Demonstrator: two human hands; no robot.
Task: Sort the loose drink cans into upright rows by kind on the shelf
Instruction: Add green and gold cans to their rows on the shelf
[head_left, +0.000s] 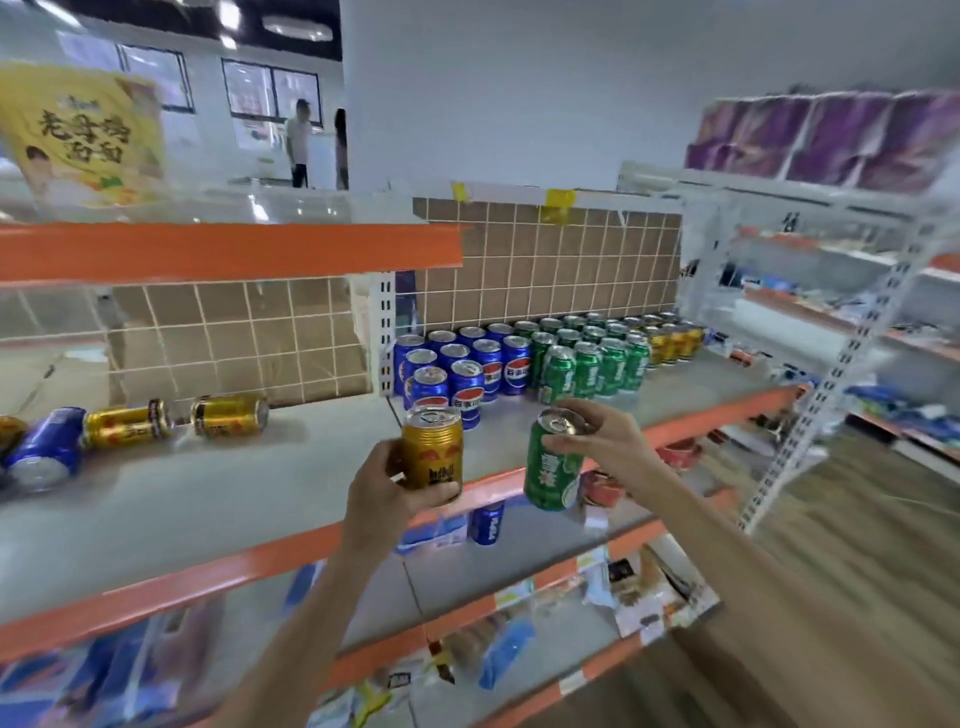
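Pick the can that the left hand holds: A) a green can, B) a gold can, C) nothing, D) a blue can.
B: the left hand grips an upright gold can, while the right hand holds the green can by its top.

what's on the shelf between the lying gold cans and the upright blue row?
Head view: bare grey shelf between the lying gold cans and upright blue cans.

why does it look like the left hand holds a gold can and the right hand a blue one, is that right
Not quite. In the head view the left hand does hold the gold can, but the right hand grips a green can by its top, not a blue one.
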